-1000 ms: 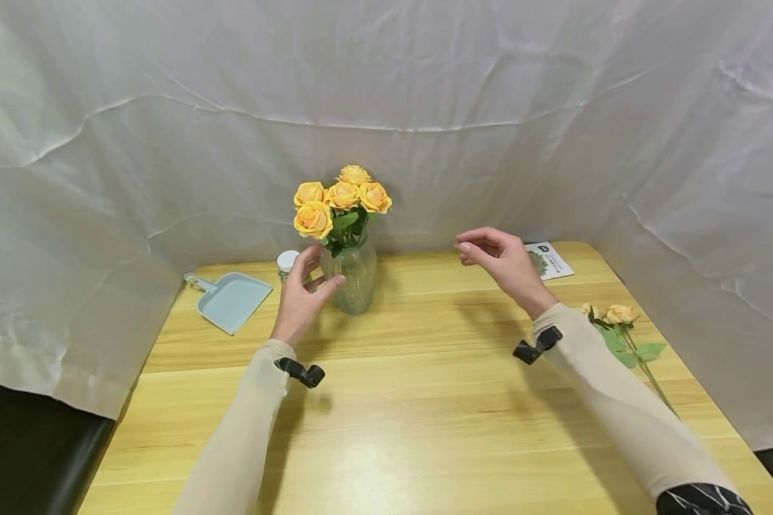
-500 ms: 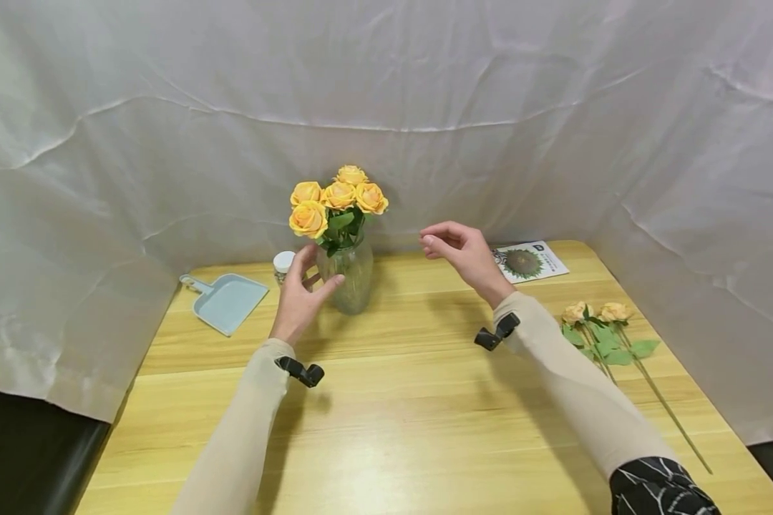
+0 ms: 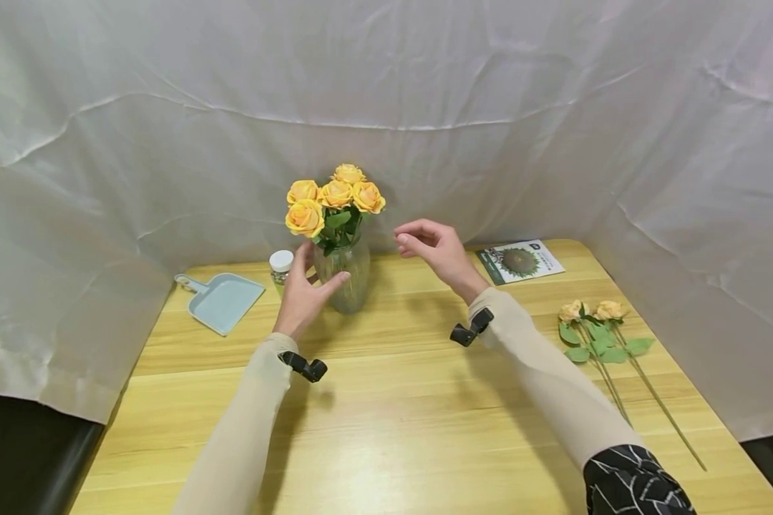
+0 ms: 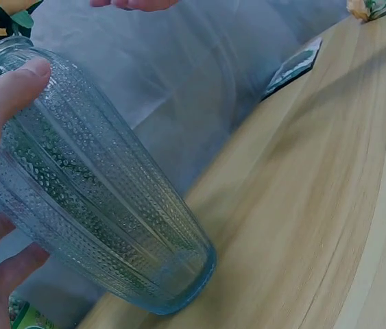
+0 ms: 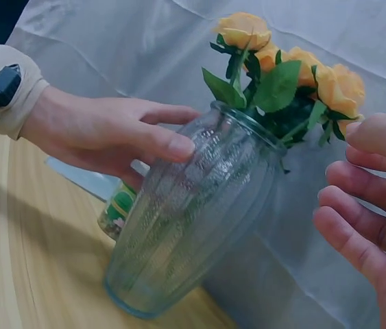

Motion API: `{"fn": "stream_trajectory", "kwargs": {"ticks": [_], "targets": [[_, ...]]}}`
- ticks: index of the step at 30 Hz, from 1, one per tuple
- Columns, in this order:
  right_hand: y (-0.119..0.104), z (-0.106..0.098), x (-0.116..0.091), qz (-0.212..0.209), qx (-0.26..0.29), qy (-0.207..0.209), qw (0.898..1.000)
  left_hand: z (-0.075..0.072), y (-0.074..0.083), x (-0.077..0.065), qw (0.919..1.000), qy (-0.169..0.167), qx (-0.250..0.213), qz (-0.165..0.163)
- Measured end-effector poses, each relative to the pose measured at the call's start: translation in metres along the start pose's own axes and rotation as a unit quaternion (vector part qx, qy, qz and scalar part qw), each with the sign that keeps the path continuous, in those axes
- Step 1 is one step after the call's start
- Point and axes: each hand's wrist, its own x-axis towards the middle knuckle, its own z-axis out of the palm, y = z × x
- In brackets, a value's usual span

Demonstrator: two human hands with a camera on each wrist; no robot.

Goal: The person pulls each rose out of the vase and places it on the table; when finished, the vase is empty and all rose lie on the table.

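A ribbed clear glass vase stands at the back of the table, holding several yellow roses with green leaves. My left hand grips its left side; in the left wrist view the thumb lies on the glass near the rim and the fingers reach behind. To the right of the vase, my right hand hovers with loosely curled fingers and nothing in them. The right wrist view shows those fingers apart from the vase, close to the roses.
A white-capped jar stands just left of the vase, beside a light blue dustpan. A sunflower-printed packet lies at the back right. Two paler roses lie on the right of the wooden table. Grey fabric hangs behind.
My right hand has moved left toward the vase, uncovering the packet and the lying roses. The left hand has stayed at the vase, and the view has shifted slightly.
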Motion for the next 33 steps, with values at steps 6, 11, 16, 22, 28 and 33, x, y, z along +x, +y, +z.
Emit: {"fn": "stream_trajectory", "kwargs": {"ticks": [6, 11, 16, 22, 28, 33], "targets": [[-0.002, 0.011, 0.005, 0.000, 0.002, -0.011, 1.000, -0.001, 0.000, -0.003, 1.0000, -0.003, 0.000, -0.003], [-0.004, 0.017, 0.005, 0.008, -0.006, -0.024, 1.000, -0.001, -0.001, -0.007, 0.9999, -0.005, -0.008, 0.005], [-0.004, 0.024, 0.009, 0.000, -0.011, -0.040, 0.999, -0.001, -0.002, -0.010, 0.9998, -0.001, -0.017, 0.009], [0.000, 0.034, 0.016, -0.013, -0.041, -0.049, 0.998, -0.001, -0.003, -0.011, 0.9998, -0.002, -0.020, 0.008], [-0.001, 0.042, 0.021, -0.009, -0.042, -0.051, 0.998, -0.001, -0.002, -0.013, 0.9997, -0.005, -0.023, 0.009], [-0.005, 0.046, 0.024, -0.005, -0.044, -0.048, 0.998, 0.000, -0.001, -0.012, 0.9996, -0.006, -0.022, 0.014]]}}
